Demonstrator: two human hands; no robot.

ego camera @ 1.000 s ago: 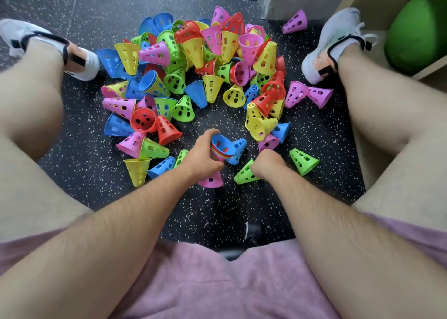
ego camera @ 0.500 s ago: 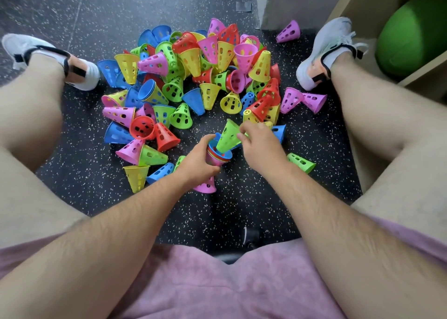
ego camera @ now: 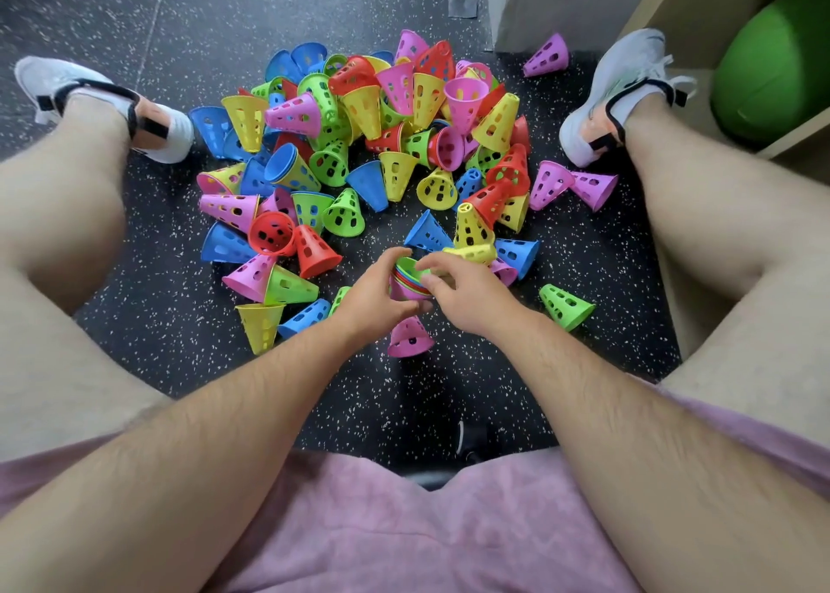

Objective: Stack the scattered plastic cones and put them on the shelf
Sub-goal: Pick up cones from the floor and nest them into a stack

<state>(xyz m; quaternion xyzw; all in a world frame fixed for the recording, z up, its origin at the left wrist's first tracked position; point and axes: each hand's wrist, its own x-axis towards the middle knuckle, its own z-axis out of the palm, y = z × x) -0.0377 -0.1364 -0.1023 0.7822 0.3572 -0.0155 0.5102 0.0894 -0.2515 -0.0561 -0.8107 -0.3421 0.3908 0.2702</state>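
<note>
Steadiness: we are gripping the cone stack (ego camera: 404,284) in our left hand (ego camera: 372,296), our right hand (ego camera: 471,296) pinching the green cone (ego camera: 409,265) in.

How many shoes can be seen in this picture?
2. The left shoe is left of the cone pile. The right shoe is right of it, beside the shelf.
</note>
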